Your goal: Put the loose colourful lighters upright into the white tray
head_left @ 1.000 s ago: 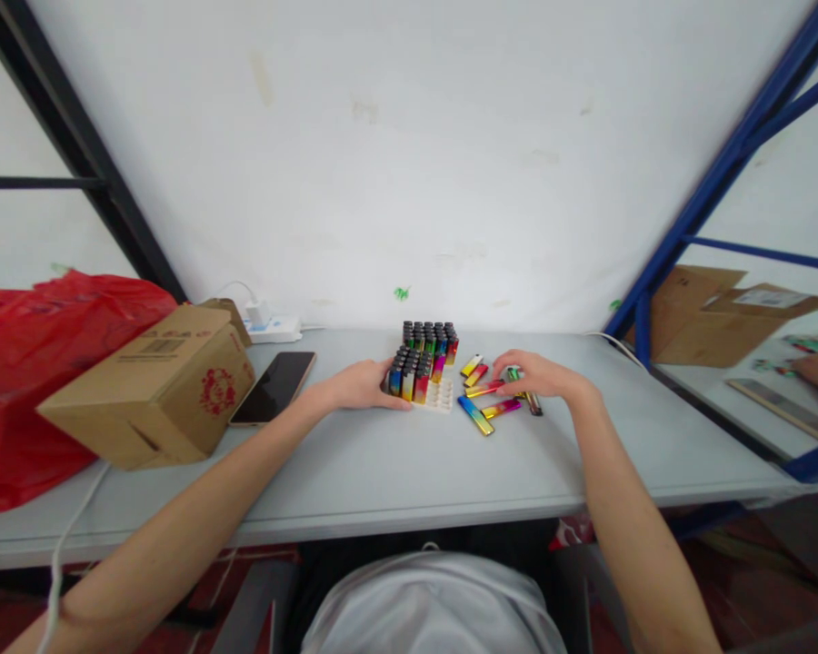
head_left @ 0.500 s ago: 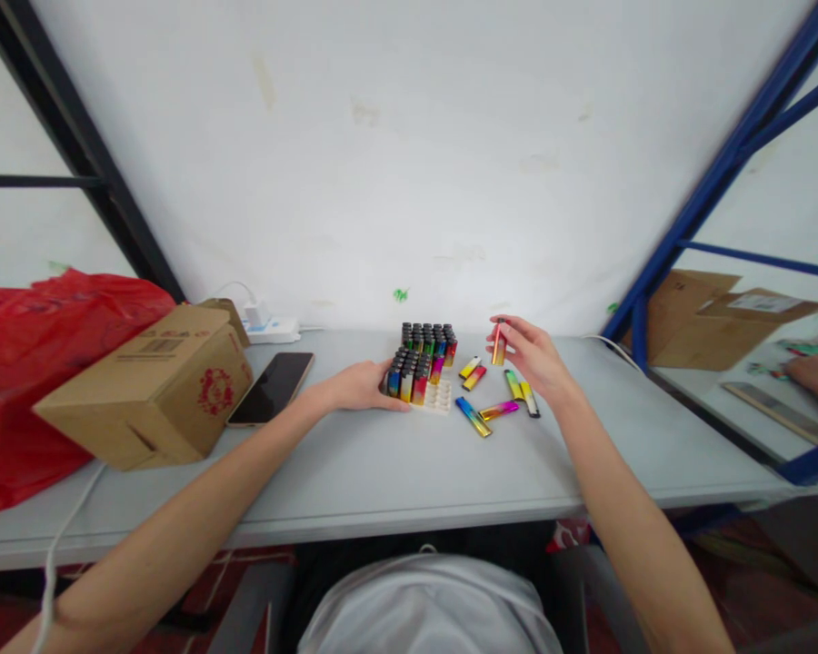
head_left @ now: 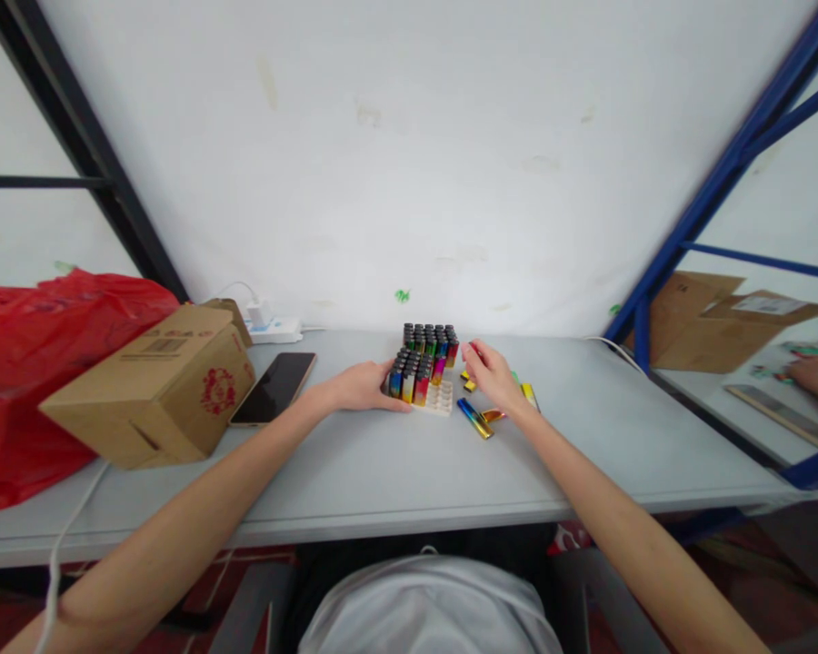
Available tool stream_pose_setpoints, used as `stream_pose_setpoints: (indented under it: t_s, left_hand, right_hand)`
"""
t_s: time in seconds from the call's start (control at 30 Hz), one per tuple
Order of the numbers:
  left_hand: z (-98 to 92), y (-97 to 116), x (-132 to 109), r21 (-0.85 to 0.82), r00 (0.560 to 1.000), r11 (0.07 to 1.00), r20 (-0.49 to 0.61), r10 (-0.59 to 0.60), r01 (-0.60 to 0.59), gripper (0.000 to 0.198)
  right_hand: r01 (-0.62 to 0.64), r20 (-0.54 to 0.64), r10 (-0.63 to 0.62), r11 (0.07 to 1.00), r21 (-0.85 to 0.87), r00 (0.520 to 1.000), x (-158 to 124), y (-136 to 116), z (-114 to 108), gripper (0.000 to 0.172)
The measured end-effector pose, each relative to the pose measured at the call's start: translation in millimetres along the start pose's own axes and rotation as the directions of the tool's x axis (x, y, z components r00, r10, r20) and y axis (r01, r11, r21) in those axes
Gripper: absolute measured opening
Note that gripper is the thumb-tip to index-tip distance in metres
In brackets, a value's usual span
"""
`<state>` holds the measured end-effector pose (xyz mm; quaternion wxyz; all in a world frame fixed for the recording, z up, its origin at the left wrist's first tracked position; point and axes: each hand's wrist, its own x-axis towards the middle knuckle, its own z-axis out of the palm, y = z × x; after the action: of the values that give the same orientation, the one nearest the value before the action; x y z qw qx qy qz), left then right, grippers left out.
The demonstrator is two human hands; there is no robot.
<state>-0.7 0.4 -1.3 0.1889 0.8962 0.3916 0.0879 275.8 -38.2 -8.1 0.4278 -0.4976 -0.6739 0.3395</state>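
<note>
Two bare arms reach inward, the left forearm (head_left: 197,500) rising from the 8 o'clock corner and angled toward 2 o'clock, the right forearm (head_left: 620,509) coming from 5 o'clock and angled between 10 and 11. The left hand (head_left: 361,385) spreads into a C, thumb set apart from the fingers and pointing to 3 o'clock, its wrist (head_left: 322,397) nearly straight. At its 3 o'clock, a short gap away, the right hand (head_left: 489,371) curls with fingertips (head_left: 469,354) pinched, aimed toward 10 o'clock.
</note>
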Motion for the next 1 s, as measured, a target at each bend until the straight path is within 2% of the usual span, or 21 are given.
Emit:
stream_pose_setpoints:
  t_s: [0.1, 0.23, 0.37, 0.53, 0.7, 0.87, 0.93, 1.0]
  left_hand:
    - [-0.3, 0.8, -0.4, -0.009, 1.0, 1.0, -0.001, 0.009, -0.009, 0.087]
    - [-0.8, 1.7, -0.9, -0.005, 1.0, 1.0, 0.003, -0.006, 0.006, 0.085]
    - [-1.1, 1.6, -0.9, -0.01, 1.0, 1.0, 0.003, 0.0, 0.0, 0.086]
    - [-1.0, 0.7, -0.6, -0.016, 1.0, 1.0, 0.009, 0.003, -0.003, 0.084]
    - [0.1, -0.7, -0.4, 0.0, 1.0, 1.0, -0.007, 0.007, -0.007, 0.085]
    - [0.5, -1.1, 0.1, 0.022, 1.0, 1.0, -0.004, 0.0, 0.0, 0.087]
    - [0.5, -1.0, 0.2, 0.031, 1.0, 0.999, -0.007, -0.014, 0.014, 0.09]
    - [0.6, -0.8, 0.4, 0.028, 1.0, 0.999, -0.006, -0.018, 0.018, 0.092]
  right_hand:
    - [0.128, -0.205, -0.171, 0.97, -0.206, 0.964, -4.6, -2.8, 6.6, 0.058]
    - [0.117, -0.267, -0.188, 0.958, -0.263, 0.945, -5.9, -1.6, 10.6, 0.056]
    - [0.109, -0.29, -0.191, 0.955, -0.277, 0.938, -3.4, 2.7, 11.8, 0.047]
    - [0.131, -0.232, -0.206, 0.944, -0.301, 0.951, -4.0, 1.2, 13.1, 0.043]
    - [0.22, -0.085, -0.258, 0.924, -0.313, 0.962, -7.3, -5.6, 11.4, 0.039]
    - [0.381, 0.034, -0.414, 0.798, -0.467, 0.91, -6.9, -6.4, 9.5, 0.039]
    - [0.394, 0.084, -0.411, 0.768, -0.504, 0.908, -6.7, -5.4, 9.6, 0.041]
    - [0.361, 0.103, -0.361, 0.783, -0.507, 0.927, -6.6, -4.1, 10.1, 0.043]
